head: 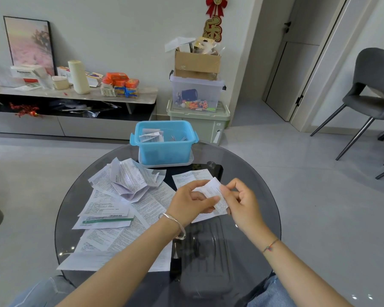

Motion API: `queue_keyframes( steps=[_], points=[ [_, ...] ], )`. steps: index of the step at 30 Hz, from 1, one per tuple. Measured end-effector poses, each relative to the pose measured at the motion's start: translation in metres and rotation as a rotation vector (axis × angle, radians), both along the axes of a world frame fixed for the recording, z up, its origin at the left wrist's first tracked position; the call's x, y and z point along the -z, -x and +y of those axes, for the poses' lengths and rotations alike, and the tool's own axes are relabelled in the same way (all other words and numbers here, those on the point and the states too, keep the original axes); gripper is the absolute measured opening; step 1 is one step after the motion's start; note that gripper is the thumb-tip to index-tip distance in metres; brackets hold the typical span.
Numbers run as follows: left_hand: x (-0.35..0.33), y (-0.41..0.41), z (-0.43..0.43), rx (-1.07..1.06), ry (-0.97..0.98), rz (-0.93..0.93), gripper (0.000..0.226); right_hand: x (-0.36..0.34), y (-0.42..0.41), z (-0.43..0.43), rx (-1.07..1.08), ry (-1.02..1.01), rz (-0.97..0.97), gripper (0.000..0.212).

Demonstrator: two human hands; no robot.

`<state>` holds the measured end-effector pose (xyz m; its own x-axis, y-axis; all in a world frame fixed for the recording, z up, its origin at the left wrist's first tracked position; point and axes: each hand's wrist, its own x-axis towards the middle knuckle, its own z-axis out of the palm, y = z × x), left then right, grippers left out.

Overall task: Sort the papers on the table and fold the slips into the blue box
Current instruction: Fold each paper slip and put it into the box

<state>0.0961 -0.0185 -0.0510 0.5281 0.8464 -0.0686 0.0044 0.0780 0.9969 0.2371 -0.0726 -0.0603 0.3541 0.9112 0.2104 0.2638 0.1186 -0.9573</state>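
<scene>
Head view: a small white slip [212, 188] is held just above the table between both hands. Its left part is pinched by the left hand [191, 200], thumb on top, fingers curled beneath. Its right edge is pinched by the right hand [242, 202] between thumb and forefinger, with the other fingers loosely curled. The slip is creased and bent; print is seen on it but cannot be read. A silver bangle [175, 224] is worn on the left wrist, a thin coloured cord [271, 247] on the right. Under the hands a printed sheet [191, 176] is laid flat on the round dark glass table [242, 165]. To the left, overlapping papers [111, 238] are spread out, one with a green band [106, 220] and a barcode. A heap of crumpled sheets [129, 178] is piled at their far end. The blue box [164, 151] is set open-topped at the table's far edge, on a grey tray or lid [166, 164]. A few folded slips [151, 136] are seen inside, toward its left side. Beyond the table three containers are stacked by the wall: a green bin [197, 122] at the bottom, a clear bin [197, 94] of toys, and a cardboard box [196, 63] on top. A cluttered low cabinet [75, 95] with a framed picture [29, 43] is seen far left, a grey chair [375, 85] far right.
</scene>
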Motion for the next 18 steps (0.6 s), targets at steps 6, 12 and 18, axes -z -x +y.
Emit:
queue_keyframes(
  steps=[6,12,18],
  points=[
    [-0.001,-0.001,-0.004,-0.024,0.203,-0.08,0.007,-0.001,0.006,0.0,0.042,-0.065,0.014,0.027],
    [-0.006,0.002,0.001,-0.001,0.241,-0.076,0.022,0.002,0.0,0.003,0.018,-0.047,0.023,0.027],
    [-0.01,0.007,0.003,0.0,0.274,-0.088,0.026,0.007,-0.002,0.005,-0.006,-0.007,0.016,0.026]
  ],
)
